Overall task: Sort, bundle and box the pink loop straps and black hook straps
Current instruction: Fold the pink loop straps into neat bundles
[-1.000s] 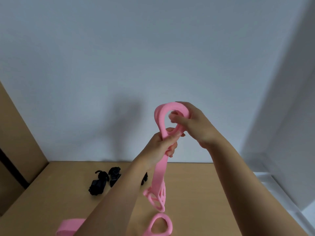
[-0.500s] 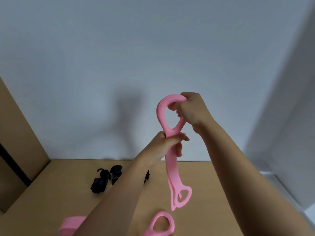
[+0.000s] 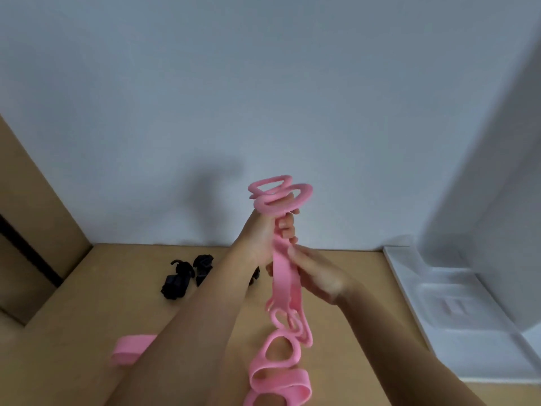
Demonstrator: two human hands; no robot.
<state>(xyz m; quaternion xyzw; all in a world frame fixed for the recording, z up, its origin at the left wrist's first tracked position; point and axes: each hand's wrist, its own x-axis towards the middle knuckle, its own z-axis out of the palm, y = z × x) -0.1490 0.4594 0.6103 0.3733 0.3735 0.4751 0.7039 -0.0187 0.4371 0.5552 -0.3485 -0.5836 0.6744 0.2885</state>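
Observation:
My left hand [image 3: 270, 232] is raised above the table and grips a bunch of pink loop straps [image 3: 285, 276] just under their top loops, which stick out above the fist. The straps hang down with their lower loops dangling. My right hand [image 3: 314, 273] holds the hanging part of the bunch a little lower, fingers wrapped round it from the right. More pink loop straps [image 3: 278, 376] lie on the table below, and one pink strap [image 3: 130, 348] lies at the left. Black hook straps [image 3: 181, 276] sit in a small heap at the back left.
The tan table [image 3: 351, 288] ends at a pale wall. A brown cardboard flap [image 3: 38, 206] rises at the left. A white plastic lid or tray [image 3: 456, 300] lies at the right edge.
My right hand has let go of the top loops and dropped down to the hanging part of the bunch. My left hand has risen, and the top loops now lie flat above it.

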